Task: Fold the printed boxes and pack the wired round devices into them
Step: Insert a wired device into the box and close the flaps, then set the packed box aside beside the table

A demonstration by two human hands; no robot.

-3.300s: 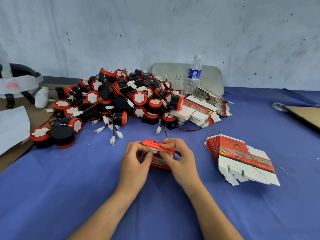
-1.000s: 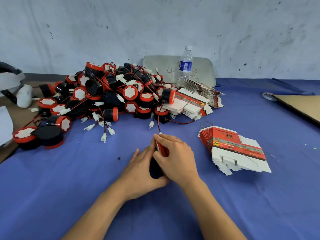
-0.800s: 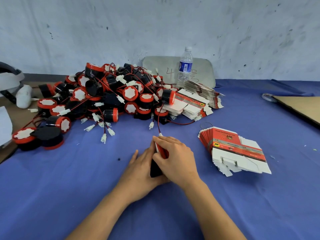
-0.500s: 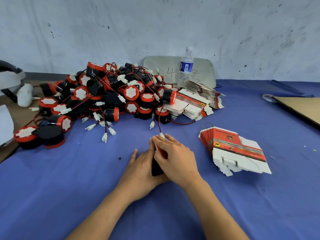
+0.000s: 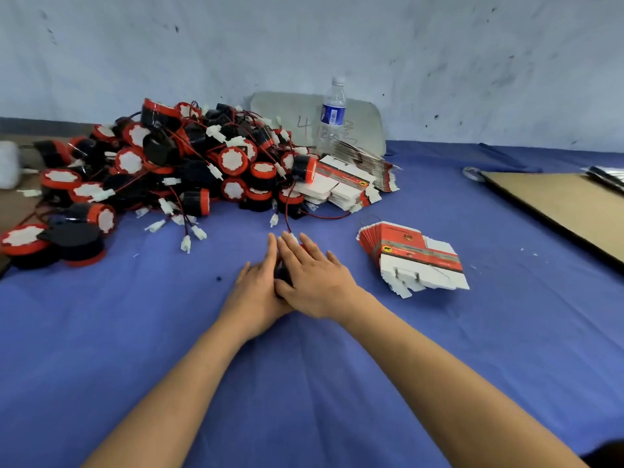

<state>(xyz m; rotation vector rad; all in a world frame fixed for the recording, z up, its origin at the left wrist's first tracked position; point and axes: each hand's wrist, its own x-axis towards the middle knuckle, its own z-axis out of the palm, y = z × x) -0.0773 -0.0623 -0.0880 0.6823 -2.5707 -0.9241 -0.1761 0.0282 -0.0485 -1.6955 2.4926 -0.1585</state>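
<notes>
**Both hands flat on one box**

The right hand lies palm down with straight, slightly spread fingers, pressing on the printed box. It curls round nothing. The left hand stands on its edge against the box's left side, fingers straight and together, thumb tucked under the right palm. The box sits on the blue cloth at the middle of the table and is almost wholly hidden. Only a dark sliver shows between the hands, with a bit of red by the right fingertips. Both forearms are bare and reach in from below.

A thin red-and-black wire runs from the fingertips back to the pile of round devices. There are dozens, too tangled to count. They are black drums with red rims, white toothed faces and white plastic plugs.

Flat card boxes lie in three heaps: a red-and-white fan right of the hands, a stack touching the pile, and a grey-edged stack behind it. One clear plastic bottle stands before a grey board. A brown cardboard sheet lies far right.
</notes>
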